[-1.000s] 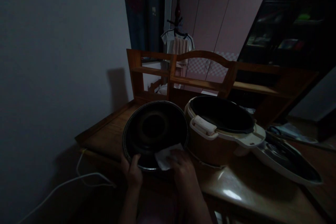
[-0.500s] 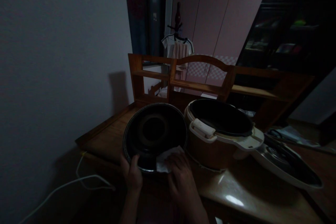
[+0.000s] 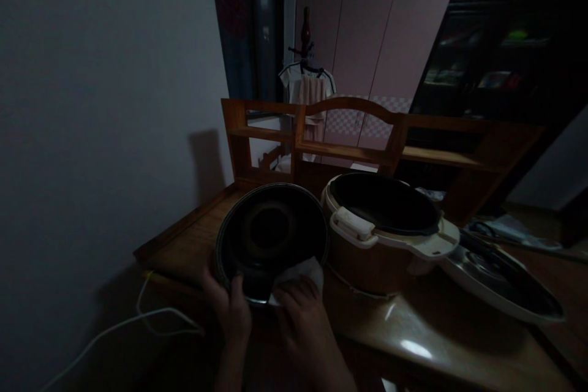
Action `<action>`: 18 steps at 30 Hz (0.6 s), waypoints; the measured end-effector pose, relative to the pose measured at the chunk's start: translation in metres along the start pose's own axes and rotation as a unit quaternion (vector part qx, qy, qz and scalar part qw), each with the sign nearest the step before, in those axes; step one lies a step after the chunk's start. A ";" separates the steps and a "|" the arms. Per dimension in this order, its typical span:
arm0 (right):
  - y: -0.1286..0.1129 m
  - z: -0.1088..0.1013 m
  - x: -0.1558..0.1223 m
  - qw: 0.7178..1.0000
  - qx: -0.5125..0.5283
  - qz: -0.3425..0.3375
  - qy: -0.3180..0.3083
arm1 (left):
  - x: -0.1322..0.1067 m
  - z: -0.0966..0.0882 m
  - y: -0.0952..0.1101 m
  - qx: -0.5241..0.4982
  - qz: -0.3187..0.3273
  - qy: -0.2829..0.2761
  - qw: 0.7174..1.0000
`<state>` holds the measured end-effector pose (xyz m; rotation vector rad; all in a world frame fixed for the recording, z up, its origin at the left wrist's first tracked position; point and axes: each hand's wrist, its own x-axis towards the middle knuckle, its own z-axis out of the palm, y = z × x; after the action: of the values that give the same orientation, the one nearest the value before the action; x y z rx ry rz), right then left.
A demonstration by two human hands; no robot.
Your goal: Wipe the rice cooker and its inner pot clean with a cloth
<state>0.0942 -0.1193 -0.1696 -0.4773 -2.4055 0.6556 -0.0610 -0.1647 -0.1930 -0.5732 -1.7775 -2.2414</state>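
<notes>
A round dark pot [image 3: 271, 226], probably a cooker's inner pot, is tilted so that its inside faces me at the desk's front edge. My left hand [image 3: 233, 306] grips its near left rim, thumb on the inner side and fingers around the outside. My right hand [image 3: 301, 312] is closed on a white cloth or tissue [image 3: 310, 271] and presses it against the near right part of the rim. Close by on the right stands a cooker body [image 3: 367, 257] with a white handle and a dark open interior.
The cooker's lid [image 3: 500, 282] lies at the right on the glossy wooden desk [image 3: 413, 324]. A low wooden shelf [image 3: 349, 150] runs along the desk's back. A white cable [image 3: 114, 324] hangs at the left by the wall [image 3: 114, 104].
My right hand has slid a little left along the pot's near rim with the cloth. My left hand keeps its hold on the rim. The view has shifted slightly.
</notes>
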 end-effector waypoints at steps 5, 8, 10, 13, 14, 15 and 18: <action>0.009 -0.004 0.004 1.000 0.020 -0.019 -0.004 | 0.006 -0.020 0.005 0.159 0.325 -0.070 0.930; 0.011 -0.006 0.006 0.995 0.088 -0.016 0.031 | 0.016 -0.031 -0.001 0.209 0.428 -0.278 0.834; 0.010 -0.009 0.006 0.981 0.173 0.022 0.082 | 0.026 -0.036 -0.007 0.226 0.460 -0.347 0.785; 0.007 -0.017 0.002 0.927 0.295 0.141 0.183 | 0.042 -0.041 -0.017 0.263 0.458 -0.392 0.753; 0.007 -0.020 0.001 0.899 0.326 0.191 0.221 | 0.047 -0.041 -0.020 0.274 0.456 -0.389 0.752; 0.008 -0.023 -0.001 0.866 0.350 0.243 0.262 | 0.052 -0.041 -0.023 0.284 0.455 -0.377 0.756; 0.016 -0.029 -0.008 0.749 0.409 0.387 0.349 | 0.065 -0.036 -0.030 0.290 0.441 -0.347 0.775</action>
<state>0.1216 -0.1004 -0.1620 -1.0787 -0.9701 1.4567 -0.1372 -0.1878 -0.1977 -1.7554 -1.7328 -0.8059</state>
